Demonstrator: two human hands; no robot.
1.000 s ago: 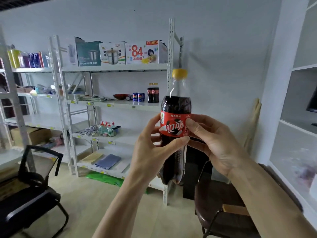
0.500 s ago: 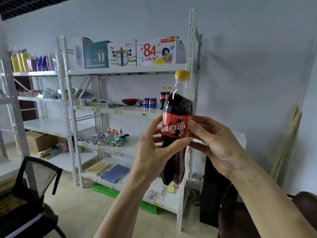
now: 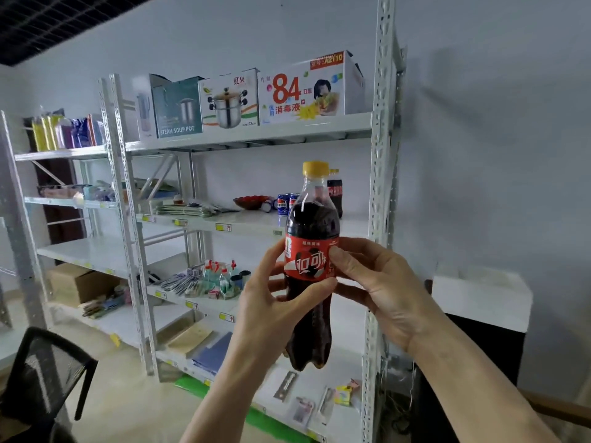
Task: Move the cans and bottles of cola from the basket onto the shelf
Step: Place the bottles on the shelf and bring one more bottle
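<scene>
1. We've got the cola bottle (image 3: pixel 311 260) up in the air in front of us, upright, yellow cap on top and the red label facing us. It sits just in front of the shelf (image 3: pixel 243 223), not resting on any board.
2. Our left hand (image 3: pixel 271 311) is wrapped round the bottle's waist from the left: thumb across the lower edge of the label, fingers curled behind it.
3. Our right hand (image 3: pixel 380 292) grips from the other side, thumb tip pressed on the right edge of the label, fingers curled round the back. So both hands are clamped on the same bottle, neither one loose.
4. Behind the bottle, on the middle board of the shelf, there's another cola bottle (image 3: pixel 335 193) standing at the right, mostly hidden by the one we hold.
5. Just left of that are a few blue cans (image 3: pixel 283 204), one seems to lie on its side, and a red dish (image 3: pixel 251 202) beside them.
6. Top board carries boxes: a steam soup pot box (image 3: pixel 177 107), a pot box (image 3: pixel 230 100) and an "84" carton (image 3: pixel 307 87).
7. A black mesh chair (image 3: pixel 44 375) pokes in at bottom left.
</scene>
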